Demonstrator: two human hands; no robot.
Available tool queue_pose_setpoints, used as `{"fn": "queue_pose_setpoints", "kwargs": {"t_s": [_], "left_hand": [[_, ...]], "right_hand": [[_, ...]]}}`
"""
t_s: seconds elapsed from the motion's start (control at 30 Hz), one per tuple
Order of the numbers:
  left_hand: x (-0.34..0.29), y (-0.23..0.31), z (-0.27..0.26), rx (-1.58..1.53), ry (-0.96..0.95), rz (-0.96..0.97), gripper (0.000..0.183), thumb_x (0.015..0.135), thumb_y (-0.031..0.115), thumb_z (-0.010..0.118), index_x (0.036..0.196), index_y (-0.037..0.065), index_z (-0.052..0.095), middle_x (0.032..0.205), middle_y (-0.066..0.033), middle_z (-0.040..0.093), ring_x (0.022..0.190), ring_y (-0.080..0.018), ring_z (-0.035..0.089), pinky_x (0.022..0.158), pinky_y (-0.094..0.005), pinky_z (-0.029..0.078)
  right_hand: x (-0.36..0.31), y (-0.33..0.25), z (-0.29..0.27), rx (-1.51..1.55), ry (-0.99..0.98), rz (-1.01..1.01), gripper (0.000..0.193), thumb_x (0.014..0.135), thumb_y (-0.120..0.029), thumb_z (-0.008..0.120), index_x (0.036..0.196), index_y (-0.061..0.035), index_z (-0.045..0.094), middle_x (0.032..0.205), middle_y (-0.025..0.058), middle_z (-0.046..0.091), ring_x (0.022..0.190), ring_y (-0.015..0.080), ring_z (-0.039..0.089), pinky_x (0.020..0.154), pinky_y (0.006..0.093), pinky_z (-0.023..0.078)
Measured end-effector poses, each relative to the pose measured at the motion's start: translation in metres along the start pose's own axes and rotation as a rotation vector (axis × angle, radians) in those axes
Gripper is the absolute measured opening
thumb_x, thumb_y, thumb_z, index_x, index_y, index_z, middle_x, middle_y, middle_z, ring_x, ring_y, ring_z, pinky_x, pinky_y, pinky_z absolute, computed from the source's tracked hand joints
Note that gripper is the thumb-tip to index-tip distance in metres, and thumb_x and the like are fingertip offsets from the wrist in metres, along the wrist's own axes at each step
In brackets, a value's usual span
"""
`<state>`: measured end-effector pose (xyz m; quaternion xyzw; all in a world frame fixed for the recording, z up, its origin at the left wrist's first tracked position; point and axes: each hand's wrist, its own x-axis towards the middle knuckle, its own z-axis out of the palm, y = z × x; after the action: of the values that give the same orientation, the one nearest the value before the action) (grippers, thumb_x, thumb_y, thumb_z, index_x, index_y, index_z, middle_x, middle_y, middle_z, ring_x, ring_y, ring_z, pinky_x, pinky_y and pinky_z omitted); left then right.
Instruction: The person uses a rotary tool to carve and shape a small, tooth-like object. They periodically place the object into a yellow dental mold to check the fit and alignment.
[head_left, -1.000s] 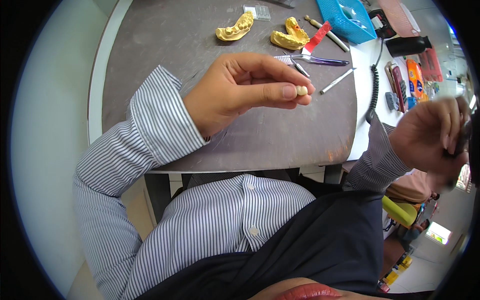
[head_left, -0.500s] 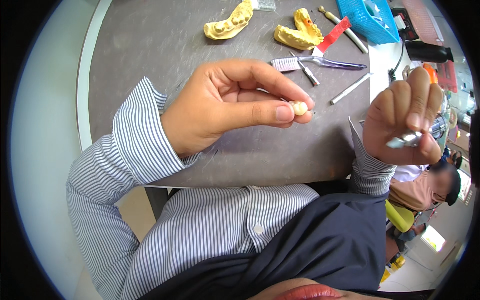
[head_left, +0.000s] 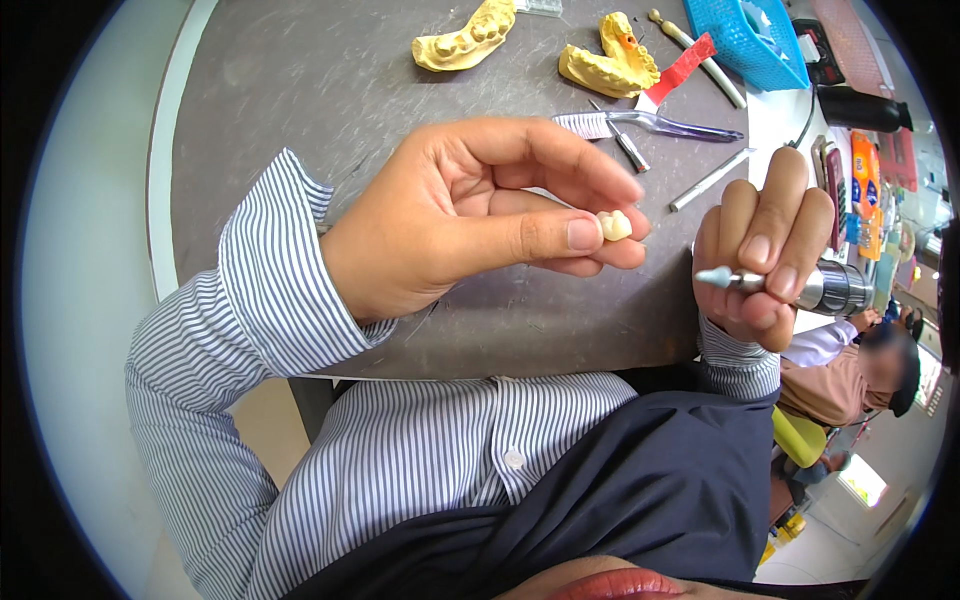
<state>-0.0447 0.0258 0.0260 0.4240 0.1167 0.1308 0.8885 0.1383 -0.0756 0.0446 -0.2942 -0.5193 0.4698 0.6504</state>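
Between the thumb and fingertips of my left hand is a small cream-white dental crown, its bumpy chewing side partly in sight. To the right, my right hand has its fingers closed around a silver dental handpiece. A pale blue pointed grinding tip sticks out from the handpiece toward the crown. Tip and crown are apart, with a gap of roughly a hand's width. Both hands are raised over the grey tabletop.
Two yellow dental casts lie at the far side. Near them are a purple-handled toothbrush, a red strip, a slim metal instrument and a pale-handled tool. A blue basket stands far right. Another person sits at right.
My right hand has moved left and turned, so the grinding tip now points at the crown. My left hand has shifted slightly right, the crown still pinched.
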Motion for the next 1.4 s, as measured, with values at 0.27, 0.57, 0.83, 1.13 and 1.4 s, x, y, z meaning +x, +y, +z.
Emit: {"fn": "queue_pose_setpoints", "kwargs": {"t_s": [0.27,0.57,0.83,1.13,1.4], "left_hand": [[0.006,-0.005,-0.008,0.091,-0.004,-0.033,0.017,0.079,0.002,0.054,0.096,0.003,0.056,0.098,-0.0149,0.059,0.085,-0.0154,0.059,0.072,-0.0237,0.049],[0.006,-0.011,-0.004,0.011,0.076,-0.013,0.020,0.075,-0.004,0.057,0.094,0.001,0.055,0.096,-0.0168,0.059,0.088,-0.0185,0.059,0.077,-0.0265,0.049],[0.006,-0.008,-0.003,0.019,0.137,-0.032,0.016,0.076,-0.003,0.056,0.093,-0.002,0.054,0.093,-0.0171,0.059,0.086,-0.0211,0.060,0.074,-0.0260,0.051],[0.007,-0.012,-0.004,0.057,0.142,0.023,0.017,0.076,-0.004,0.057,0.093,-0.003,0.055,0.092,-0.0175,0.059,0.086,-0.0211,0.060,0.073,-0.0260,0.052],[0.008,-0.012,0.000,0.030,0.162,0.009,0.017,0.075,-0.003,0.057,0.092,-0.004,0.055,0.090,-0.0170,0.060,0.085,-0.0225,0.061,0.074,-0.0266,0.052]], "right_hand": [[0.001,0.005,0.001,-0.159,0.175,0.060,0.023,0.071,-0.012,0.062,0.077,-0.0062,0.041,0.082,0.0065,0.042,0.057,0.0084,0.041,0.049,0.0173,0.038],[-0.002,0.011,-0.012,-0.439,-0.015,-0.016,0.025,0.071,-0.009,0.065,0.081,-0.0056,0.042,0.083,0.0077,0.045,0.057,0.0112,0.047,0.048,0.0198,0.042],[-0.005,0.023,-0.004,-0.426,0.047,-0.097,0.025,0.070,-0.008,0.066,0.078,-0.0098,0.042,0.078,0.0042,0.044,0.060,0.0114,0.044,0.070,0.0392,0.050],[-0.007,0.018,-0.002,-0.345,0.046,0.022,0.024,0.068,-0.004,0.065,0.076,-0.0096,0.043,0.077,0.0055,0.043,0.061,0.0108,0.043,0.081,0.0405,0.048],[-0.011,0.022,-0.006,-0.375,0.072,-0.028,0.026,0.068,-0.005,0.066,0.075,-0.0096,0.042,0.076,0.0057,0.043,0.061,0.0102,0.044,0.083,0.0371,0.047]]}}
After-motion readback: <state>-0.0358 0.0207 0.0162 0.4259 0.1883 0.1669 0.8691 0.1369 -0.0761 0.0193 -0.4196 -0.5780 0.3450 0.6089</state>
